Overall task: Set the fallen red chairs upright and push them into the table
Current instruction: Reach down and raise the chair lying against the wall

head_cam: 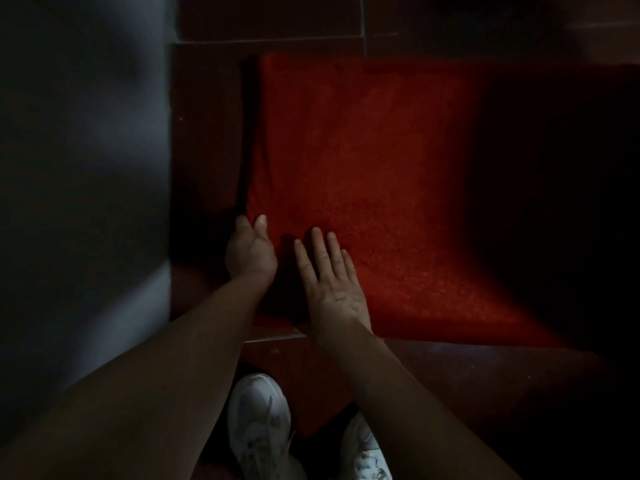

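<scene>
— Dim as it is, where's the red chair (363,168)?
— On the tiled floor (277,26). The left hand (251,247) curls round its left edge, thumb on top. The right hand (332,285) lies flat on it, fingers slightly spread.
— Around it?
— A grey surface (86,168) to its left, white shoes (259,427) on its near side.
— Hidden?
— Its right side is lost in shadow.

Very dim, soft-focus view, black shadow at right, blurred grey left edge.

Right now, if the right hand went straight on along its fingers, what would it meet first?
Only more red chair: the right hand seems to lie flat on it, and the way looks free.
</scene>
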Available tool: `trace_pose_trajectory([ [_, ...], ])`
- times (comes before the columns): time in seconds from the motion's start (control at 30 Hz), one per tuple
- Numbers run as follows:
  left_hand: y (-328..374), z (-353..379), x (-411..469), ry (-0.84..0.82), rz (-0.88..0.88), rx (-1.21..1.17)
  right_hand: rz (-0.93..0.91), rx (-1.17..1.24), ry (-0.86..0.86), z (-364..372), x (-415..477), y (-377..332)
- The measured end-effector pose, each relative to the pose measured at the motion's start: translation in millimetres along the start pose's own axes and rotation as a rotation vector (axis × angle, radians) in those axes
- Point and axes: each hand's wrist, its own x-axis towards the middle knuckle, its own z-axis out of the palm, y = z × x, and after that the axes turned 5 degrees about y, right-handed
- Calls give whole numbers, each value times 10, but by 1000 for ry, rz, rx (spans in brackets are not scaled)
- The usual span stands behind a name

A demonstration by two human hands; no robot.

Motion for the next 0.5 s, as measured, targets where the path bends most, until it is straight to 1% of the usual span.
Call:
trace_pose_trajectory([
  [0.07,-27,-56,30,16,68,26,12,41,-8,-50,7,-16],
  [0.13,-70,-126,59,20,155,49,14,91,24,-102,-8,-22],
  [0.23,-137,-237,88,47,366,154,13,220,93,-190,-71,-23],
  [0.3,-142,-320,87,52,474,220,25,300,126,-263,-159,-34],
  [0.43,-115,-514,13,68,614,254,28,364,183,-372,-371,-64],
  [0.5,-97,-667,-85,78,648,273,29,372,200,-453,-467,-67],
])
